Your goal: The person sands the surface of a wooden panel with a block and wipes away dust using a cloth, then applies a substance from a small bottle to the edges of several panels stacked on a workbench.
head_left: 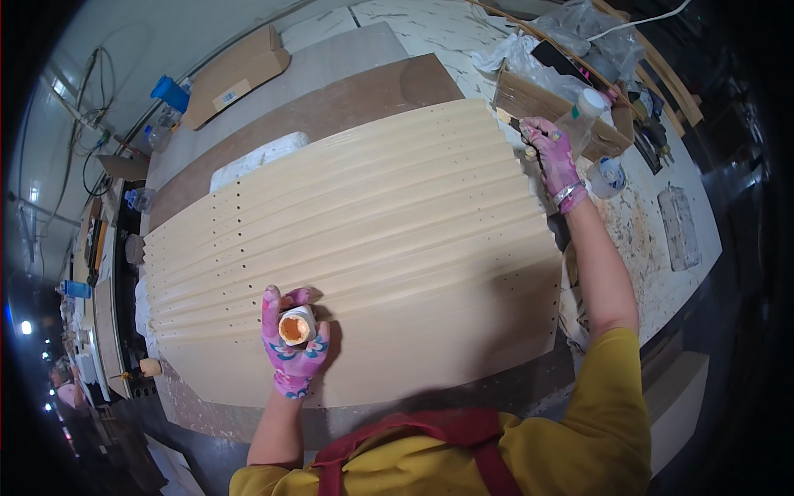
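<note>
Spilling appears the chief risk: the open white jar (pixel 297 326), mouth up with orange-brown matter inside, sits in the left hand (pixel 298 354) over the ribbed pale panel (pixel 372 231); a tilt or loosened grip could soil that face. An outward swing of the right hand (pixel 552 150) could topple the nearby bottle (pixel 582 116). Left hand: fingers curled around the jar, elbow bent. Right hand: arm extended to the panel's far right corner, fingers pinching a small tool (pixel 516 124), type unclear. The panel lies over a brown board (pixel 413 87) on the tabletop (pixel 641 223).
</note>
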Demonstrator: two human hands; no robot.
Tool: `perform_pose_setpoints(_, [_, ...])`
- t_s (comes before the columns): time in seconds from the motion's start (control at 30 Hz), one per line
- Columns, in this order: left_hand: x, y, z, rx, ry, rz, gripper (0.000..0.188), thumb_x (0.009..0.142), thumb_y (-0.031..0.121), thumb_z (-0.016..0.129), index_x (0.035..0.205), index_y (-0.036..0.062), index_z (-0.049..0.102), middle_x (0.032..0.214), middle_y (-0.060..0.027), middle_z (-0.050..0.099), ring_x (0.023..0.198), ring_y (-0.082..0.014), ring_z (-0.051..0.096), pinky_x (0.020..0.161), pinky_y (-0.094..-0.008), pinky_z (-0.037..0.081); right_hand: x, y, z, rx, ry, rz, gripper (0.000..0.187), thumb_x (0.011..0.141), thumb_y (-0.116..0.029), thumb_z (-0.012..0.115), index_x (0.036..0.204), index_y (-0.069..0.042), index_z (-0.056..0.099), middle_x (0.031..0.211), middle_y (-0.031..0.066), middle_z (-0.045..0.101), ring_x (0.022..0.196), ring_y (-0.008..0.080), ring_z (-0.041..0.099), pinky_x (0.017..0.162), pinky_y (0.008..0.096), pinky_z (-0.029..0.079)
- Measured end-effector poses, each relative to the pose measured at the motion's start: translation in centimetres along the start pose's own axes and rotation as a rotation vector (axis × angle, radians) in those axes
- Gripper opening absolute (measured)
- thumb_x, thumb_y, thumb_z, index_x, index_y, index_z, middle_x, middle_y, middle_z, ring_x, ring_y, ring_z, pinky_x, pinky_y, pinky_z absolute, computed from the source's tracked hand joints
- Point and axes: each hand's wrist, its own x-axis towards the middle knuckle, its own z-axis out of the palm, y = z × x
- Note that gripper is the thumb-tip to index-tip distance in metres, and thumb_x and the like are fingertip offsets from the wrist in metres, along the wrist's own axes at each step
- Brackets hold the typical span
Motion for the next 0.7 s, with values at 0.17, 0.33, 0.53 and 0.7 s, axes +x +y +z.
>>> perform_pose_setpoints(0.17, [-0.2,0.2,0.1,-0.092,0.025,-0.109,0.087,0.070,0.005,0.071,0.144,0.0033,0.026,0.116,-0.0139,0.053,0.106,-0.0220,0.055,0.089,-0.0323,0.044,0.2,0.4,0.2,-0.008,0.029,-0.046,0.021,0.087,-0.009,0.059,0.103,0.002,0.066,0.093,0.0041,0.066,0.087,0.0108,0.058,0.080,0.0222,0.045])
perform_pose_setpoints(0.33, [0.2,0.1,0.1,-0.047,-0.001,-0.006,0.086,0.070,0.006,0.071,0.144,0.0042,0.026,0.114,-0.0125,0.053,0.105,-0.0220,0.056,0.090,-0.0328,0.044,0.0,-0.2,0.3,-0.147,0.010,-0.113,0.020,0.087,-0.010,0.058,0.101,0.002,0.066,0.094,0.0051,0.067,0.087,0.0111,0.059,0.080,0.0231,0.046])
perform_pose_setpoints(0.53, [-0.1,0.0,0.1,-0.080,0.016,-0.071,0.086,0.071,0.008,0.071,0.144,0.0038,0.026,0.114,-0.0131,0.055,0.105,-0.0215,0.055,0.090,-0.0328,0.043,0.5,-0.6,0.2,-0.123,0.034,-0.091,0.021,0.088,-0.013,0.058,0.101,0.001,0.066,0.093,0.0028,0.066,0.085,0.0088,0.058,0.081,0.0212,0.044])
perform_pose_setpoints(0.7, [-0.1,-0.3,0.1,-0.063,0.009,-0.032,0.087,0.071,0.009,0.072,0.144,0.0035,0.026,0.114,-0.0135,0.056,0.105,-0.0212,0.054,0.091,-0.0329,0.043,0.1,-0.3,0.4,-0.068,0.034,-0.076,0.019,0.087,-0.010,0.059,0.100,0.001,0.067,0.089,0.0040,0.067,0.082,0.0095,0.058,0.077,0.0228,0.046])
